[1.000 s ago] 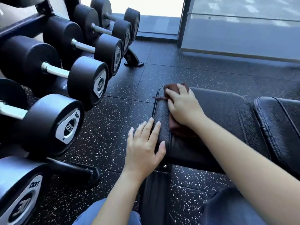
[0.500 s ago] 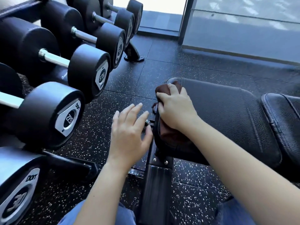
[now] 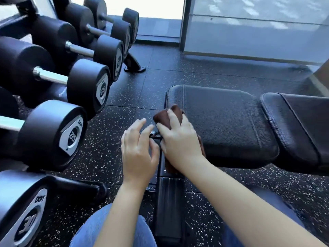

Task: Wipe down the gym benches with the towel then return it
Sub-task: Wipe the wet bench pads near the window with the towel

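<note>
Gripping towel on bench: right hand

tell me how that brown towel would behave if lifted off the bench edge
Probably floppy: the brown towel bunches under the right hand and droops over the seat pad edge. Likely light, since it folds small in one hand. It probably won't slip; the pad looks grained.
</note>
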`<action>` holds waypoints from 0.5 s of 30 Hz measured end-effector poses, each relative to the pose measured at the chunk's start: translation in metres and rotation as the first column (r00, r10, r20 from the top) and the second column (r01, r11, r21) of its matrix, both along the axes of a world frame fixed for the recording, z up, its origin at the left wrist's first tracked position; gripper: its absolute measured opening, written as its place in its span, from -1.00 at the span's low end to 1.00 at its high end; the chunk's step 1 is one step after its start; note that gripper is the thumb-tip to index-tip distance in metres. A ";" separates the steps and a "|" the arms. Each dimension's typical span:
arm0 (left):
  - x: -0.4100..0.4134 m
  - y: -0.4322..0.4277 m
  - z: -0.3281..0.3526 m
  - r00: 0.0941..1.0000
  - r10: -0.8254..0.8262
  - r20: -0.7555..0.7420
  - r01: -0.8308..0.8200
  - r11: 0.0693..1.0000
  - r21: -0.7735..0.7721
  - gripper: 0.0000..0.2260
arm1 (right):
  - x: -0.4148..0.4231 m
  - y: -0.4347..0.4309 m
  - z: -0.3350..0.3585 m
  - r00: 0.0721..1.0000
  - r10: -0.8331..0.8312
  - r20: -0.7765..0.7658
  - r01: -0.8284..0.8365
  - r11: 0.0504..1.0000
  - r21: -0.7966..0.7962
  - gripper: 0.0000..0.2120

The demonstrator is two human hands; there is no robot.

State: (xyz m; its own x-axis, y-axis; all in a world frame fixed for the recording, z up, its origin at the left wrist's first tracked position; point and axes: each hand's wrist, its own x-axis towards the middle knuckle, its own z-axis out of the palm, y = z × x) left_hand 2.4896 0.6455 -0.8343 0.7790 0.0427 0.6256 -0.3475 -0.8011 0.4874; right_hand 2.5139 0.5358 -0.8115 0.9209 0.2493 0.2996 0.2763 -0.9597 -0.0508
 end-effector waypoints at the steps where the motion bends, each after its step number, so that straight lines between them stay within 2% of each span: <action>1: -0.002 -0.008 0.002 1.000 -0.025 0.014 0.025 1.000 -0.007 -0.72 | -0.004 -0.009 0.002 0.999 -0.017 0.041 0.015 0.999 0.043 -0.69; 4: -0.004 -0.031 0.011 0.992 -0.121 0.031 0.121 0.993 0.018 -0.71 | -0.017 -0.053 0.001 0.987 -0.126 0.098 0.113 0.985 0.131 -0.65; 8: 0.007 -0.070 0.026 0.951 -0.309 -0.024 0.308 0.933 0.187 -0.68 | -0.034 -0.130 -0.002 0.963 -0.252 0.100 0.237 0.962 0.136 -0.63; 12: 0.023 -0.109 0.032 0.922 -0.372 -0.110 0.385 0.848 0.363 -0.68 | -0.037 -0.165 0.004 0.975 -0.220 0.041 0.210 0.963 0.171 -0.62; 15: 0.028 -0.123 0.026 0.926 -0.330 -0.184 0.377 0.835 0.401 -0.64 | -0.036 -0.167 0.004 0.980 -0.196 0.038 0.184 0.962 0.201 -0.61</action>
